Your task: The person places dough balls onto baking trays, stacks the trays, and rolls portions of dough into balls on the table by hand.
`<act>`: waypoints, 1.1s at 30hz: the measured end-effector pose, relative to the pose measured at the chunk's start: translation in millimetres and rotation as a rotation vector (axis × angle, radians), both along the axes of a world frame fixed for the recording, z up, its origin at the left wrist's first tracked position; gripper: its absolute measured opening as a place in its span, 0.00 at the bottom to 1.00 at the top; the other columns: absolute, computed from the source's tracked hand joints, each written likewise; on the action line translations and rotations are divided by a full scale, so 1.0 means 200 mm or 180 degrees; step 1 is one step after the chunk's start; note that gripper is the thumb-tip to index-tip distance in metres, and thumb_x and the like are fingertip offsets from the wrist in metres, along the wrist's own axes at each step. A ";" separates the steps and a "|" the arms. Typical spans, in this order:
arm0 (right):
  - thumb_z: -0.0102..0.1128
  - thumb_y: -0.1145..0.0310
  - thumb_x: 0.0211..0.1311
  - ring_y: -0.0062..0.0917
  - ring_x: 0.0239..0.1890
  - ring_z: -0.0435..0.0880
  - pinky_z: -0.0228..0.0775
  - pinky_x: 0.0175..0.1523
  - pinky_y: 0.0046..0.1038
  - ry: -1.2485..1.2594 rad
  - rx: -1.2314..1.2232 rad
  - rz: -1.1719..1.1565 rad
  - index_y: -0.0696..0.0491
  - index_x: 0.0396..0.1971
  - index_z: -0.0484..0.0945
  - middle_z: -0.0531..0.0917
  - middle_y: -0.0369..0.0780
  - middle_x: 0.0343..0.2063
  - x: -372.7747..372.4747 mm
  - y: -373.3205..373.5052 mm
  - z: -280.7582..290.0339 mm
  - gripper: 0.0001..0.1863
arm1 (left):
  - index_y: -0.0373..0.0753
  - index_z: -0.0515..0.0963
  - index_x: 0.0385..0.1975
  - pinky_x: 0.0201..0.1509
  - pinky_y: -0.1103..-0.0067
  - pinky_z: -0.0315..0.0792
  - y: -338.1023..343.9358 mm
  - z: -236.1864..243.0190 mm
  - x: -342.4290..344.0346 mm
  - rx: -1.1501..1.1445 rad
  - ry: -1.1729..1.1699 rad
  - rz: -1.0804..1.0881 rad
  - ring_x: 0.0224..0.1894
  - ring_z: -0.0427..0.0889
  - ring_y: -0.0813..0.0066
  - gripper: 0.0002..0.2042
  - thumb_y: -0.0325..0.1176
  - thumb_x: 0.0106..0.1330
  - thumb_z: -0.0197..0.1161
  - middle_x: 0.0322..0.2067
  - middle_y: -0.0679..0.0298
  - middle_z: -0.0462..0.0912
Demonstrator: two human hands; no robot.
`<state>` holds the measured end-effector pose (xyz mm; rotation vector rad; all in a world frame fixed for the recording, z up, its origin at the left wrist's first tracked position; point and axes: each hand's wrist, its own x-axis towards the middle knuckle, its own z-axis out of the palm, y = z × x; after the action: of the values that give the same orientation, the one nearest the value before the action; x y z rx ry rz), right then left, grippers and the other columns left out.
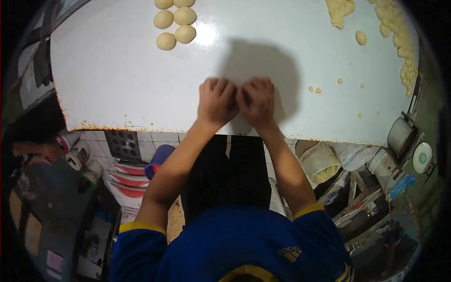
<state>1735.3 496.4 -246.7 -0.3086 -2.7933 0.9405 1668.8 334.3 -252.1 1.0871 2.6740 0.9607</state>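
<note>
My left hand and my right hand rest side by side on the white tabletop, close to its near edge. Both have their fingers curled down and inward, the thumbs' sides nearly meeting. Whatever lies beneath the palms is hidden. Beyond my left hand, toward the far edge, smooth round dough balls sit in two columns. On the far right lies a rough lump of dough, with a single small dough piece nearer me. Many small dough pieces line the right edge.
Small dough crumbs dot the table right of my hands. Rust marks the near edge. Below it stand a blue bucket at left and a pale bucket at right. A metal pot is by the right corner.
</note>
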 end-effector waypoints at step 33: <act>0.75 0.61 0.64 0.37 0.47 0.81 0.73 0.57 0.44 0.0053 -0.0011 0.0170 0.48 0.30 0.84 0.84 0.36 0.35 0.07 0.10 -0.01 0.09 | 0.45 0.83 0.41 0.51 0.60 0.75 -0.10 0.00 -0.06 0.0227 0.0020 -0.0345 0.46 0.78 0.54 0.15 0.32 0.54 0.77 0.42 0.64 0.81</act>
<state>1749.8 516.8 -248.7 -0.2268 -2.7979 0.9552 1655.8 314.3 -252.9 1.2369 2.5733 1.0414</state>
